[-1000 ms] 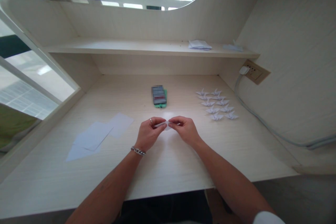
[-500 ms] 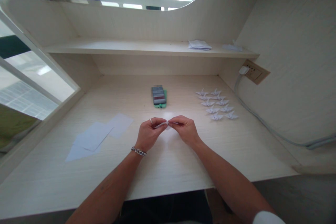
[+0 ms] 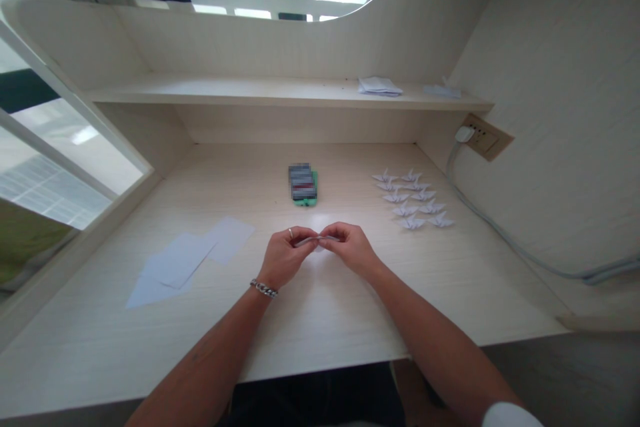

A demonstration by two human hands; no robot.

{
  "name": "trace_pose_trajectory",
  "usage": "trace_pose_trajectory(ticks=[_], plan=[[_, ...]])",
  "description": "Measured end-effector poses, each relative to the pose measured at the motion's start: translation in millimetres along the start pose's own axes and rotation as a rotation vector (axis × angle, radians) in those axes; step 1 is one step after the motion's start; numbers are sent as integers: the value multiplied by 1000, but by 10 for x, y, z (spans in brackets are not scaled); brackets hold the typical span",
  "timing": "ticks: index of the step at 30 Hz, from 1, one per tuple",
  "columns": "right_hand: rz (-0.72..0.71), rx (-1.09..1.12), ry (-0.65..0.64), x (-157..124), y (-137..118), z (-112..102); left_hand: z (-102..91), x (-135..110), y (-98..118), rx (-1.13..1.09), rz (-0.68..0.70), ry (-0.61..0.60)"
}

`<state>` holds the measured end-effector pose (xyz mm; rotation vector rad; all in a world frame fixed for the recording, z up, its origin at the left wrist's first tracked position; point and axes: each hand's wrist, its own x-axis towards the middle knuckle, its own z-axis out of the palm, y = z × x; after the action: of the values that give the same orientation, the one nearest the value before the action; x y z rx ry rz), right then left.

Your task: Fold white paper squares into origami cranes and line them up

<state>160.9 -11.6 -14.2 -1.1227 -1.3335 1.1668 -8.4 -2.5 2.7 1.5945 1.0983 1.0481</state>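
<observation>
Between my two hands is a small folded piece of white paper [image 3: 319, 247], held just above the desk. My left hand [image 3: 286, 255], with a ring and a chain bracelet, pinches its left side between thumb and fingers. My right hand [image 3: 353, 248] pinches the right side, and the fingertips of both hands nearly meet at the middle. Much of the paper is hidden by my fingers. To the right stand several white paper cranes [image 3: 411, 199] in two columns. Several flat sheets of white paper [image 3: 185, 259] lie overlapping on the left.
A phone-like device with a blurred face and green edge [image 3: 303, 184] lies beyond my hands on the desk [image 3: 320, 327]. Folded papers [image 3: 379, 86] rest on the shelf [image 3: 280, 88]. At the right wall, a plug with a grey cable [image 3: 493, 227] sits in a socket [image 3: 487, 137].
The fingertips of both hands have shifted slightly on the folded paper, which now shows as a thin strip across them. Cranes and sheets stay where they were.
</observation>
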Motion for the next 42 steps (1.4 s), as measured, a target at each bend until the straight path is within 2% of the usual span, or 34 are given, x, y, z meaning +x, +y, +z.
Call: trace_pose_trajectory(ticks=[5,11,16,20,23,26,30,37,42], plan=[[29,-39,-45,-2,-22,-26,0,10,25,-84,-68,-65],[208,166,1,-40,-123,16,-8,20,96,-182,-159,-50],[276,270,46,-59,-181,48,10,13,129,-259,-187,-26],[250,280,87,-63,-190,68,20,4,127,-246,-162,10],[259,292,60,-63,-190,60,16,-2,118,-191,-128,25],[283,316,17,-58,-183,39,9,-7,106,-128,-88,11],[278,290,39,-48,-158,26,2,-7,91,-75,-65,-8],[173,206,34,-39,-126,29,17,12,42,-180,-106,2],[155,203,58,-35,-126,43,34,24,38,-234,-147,31]])
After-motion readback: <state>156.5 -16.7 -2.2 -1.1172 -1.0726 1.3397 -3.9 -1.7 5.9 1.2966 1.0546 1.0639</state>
